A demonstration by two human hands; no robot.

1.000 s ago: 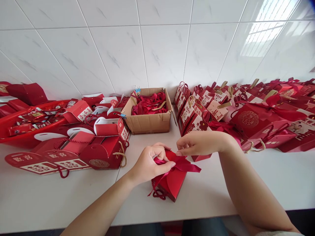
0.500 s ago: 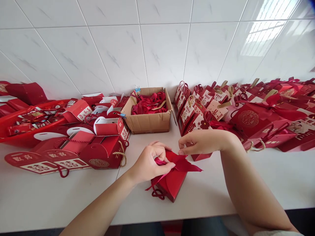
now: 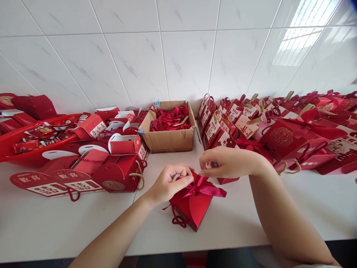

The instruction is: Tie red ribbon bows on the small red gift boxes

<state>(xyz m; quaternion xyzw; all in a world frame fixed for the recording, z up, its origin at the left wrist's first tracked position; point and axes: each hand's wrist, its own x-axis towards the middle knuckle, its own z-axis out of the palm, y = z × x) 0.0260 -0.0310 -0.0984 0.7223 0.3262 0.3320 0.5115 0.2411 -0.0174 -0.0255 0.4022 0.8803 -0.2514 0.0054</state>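
Note:
A small red gift box [image 3: 196,212] lies on the white table in front of me, with a dark red rope handle [image 3: 179,220] at its lower left. Across its top runs a shiny crimson ribbon [image 3: 208,189] gathered in a bow. My left hand [image 3: 171,182] is at the bow's left side, thumb and fingers pinched together near a loop. Over the box's far right edge, my right hand [image 3: 223,162] has curled fingers and a thumb close to the ribbon. What lies between the fingertips of either hand is too small to make out.
A cardboard box [image 3: 169,140] of red ribbons stands by the tiled wall. Red boxes [image 3: 119,175] and a red basin [image 3: 36,158] of wrapped sweets are at left. Many red gift boxes [image 3: 287,137] crowd the right side.
The ribbon's knot and loops now show more fully on the box. My left hand has shifted slightly left and up, and my right hand a little left. The view has moved slightly.

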